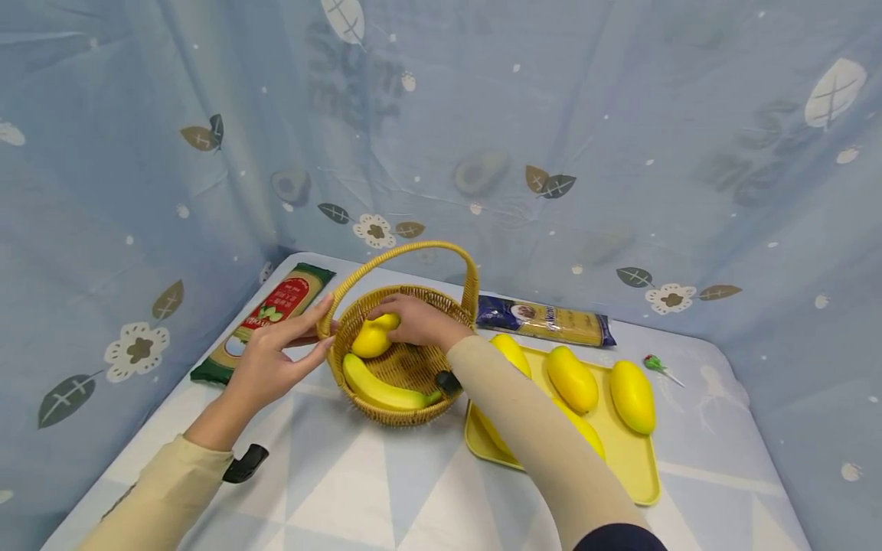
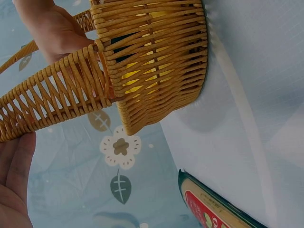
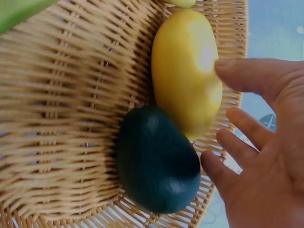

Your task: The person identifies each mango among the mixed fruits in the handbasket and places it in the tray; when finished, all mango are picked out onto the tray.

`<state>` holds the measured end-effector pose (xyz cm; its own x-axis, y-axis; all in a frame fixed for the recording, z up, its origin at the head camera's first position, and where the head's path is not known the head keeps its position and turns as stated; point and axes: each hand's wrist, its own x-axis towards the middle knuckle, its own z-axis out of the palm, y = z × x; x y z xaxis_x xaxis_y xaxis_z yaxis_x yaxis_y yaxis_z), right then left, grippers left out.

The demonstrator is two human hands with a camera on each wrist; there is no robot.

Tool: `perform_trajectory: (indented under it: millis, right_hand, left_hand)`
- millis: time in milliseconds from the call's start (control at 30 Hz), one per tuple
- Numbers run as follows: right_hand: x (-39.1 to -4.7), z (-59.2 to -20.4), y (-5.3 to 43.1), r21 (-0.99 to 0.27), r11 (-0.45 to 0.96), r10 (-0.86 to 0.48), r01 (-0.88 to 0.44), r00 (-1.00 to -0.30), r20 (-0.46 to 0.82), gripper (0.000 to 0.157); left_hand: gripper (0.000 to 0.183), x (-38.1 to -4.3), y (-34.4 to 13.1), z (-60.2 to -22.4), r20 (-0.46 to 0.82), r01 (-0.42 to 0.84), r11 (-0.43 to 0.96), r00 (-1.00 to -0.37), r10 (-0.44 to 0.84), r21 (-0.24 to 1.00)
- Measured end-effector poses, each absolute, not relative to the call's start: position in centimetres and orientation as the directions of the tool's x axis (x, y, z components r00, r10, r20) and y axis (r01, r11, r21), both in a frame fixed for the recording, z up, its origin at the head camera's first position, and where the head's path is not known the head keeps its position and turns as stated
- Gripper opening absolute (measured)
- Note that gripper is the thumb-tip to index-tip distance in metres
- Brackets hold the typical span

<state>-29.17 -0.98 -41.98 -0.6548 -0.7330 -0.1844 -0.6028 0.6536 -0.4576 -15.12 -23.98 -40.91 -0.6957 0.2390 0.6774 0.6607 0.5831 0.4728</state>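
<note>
A wicker basket (image 1: 406, 417) with a tall handle (image 1: 427, 246) stands on the table. My left hand (image 1: 276, 356) pinches the handle's lower left part between thumb and fingers. Reaching inside the basket, my right hand (image 1: 420, 321) has its fingers spread and apart, the thumb tip right at a yellow mango (image 3: 185, 71). Beside that mango lies a dark green avocado (image 3: 156, 161), close to the fingertips; the hand hides it in the head view. A banana (image 1: 382, 389) rests along the near side of the basket, with another yellow fruit (image 1: 370, 340) behind it.
Right of the basket, a yellow tray (image 1: 637, 471) holds several mangoes (image 1: 632, 396), partly covered by the right forearm. Pasta packs lie at the left (image 1: 276, 306) and the back (image 1: 551, 321). A small green-topped pick (image 1: 661, 367) is at the far right. Patterned curtains surround the table.
</note>
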Motion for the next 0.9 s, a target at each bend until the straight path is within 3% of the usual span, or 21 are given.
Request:
perform_trajectory:
  millis: [200,500,700,900]
  right_hand:
    - [-29.0,-42.5,-1.7,-0.389,0.658,-0.748,-0.645,-0.618,-0.241,0.046]
    - [-28.8,-42.9,-2.1,-0.259,0.718,-0.695,-0.646,-0.678,-0.238,0.052]
    - [-28.5,-43.1,-1.7,-0.334,0.75,-0.657,-0.571,-0.705,-0.268,0.056]
    - [-28.3,-43.3,-1.6,-0.372,0.72,-0.688,-0.586,-0.676,-0.265,0.055]
  left_hand:
    - [0.077,-15.2,-24.0,-41.0,0.672,0.653,0.59,-0.702,0.235,0.476]
    - [0.078,-15.2,-24.1,-41.0,0.65,0.638,0.599,-0.72,0.243,0.483]
    - [0.077,-15.1,-24.0,-40.9,0.664,0.646,0.589,-0.711,0.233,0.485]
    - [0.076,-14.9,-23.9,-40.7,0.667,0.647,0.586,-0.709,0.228,0.488]
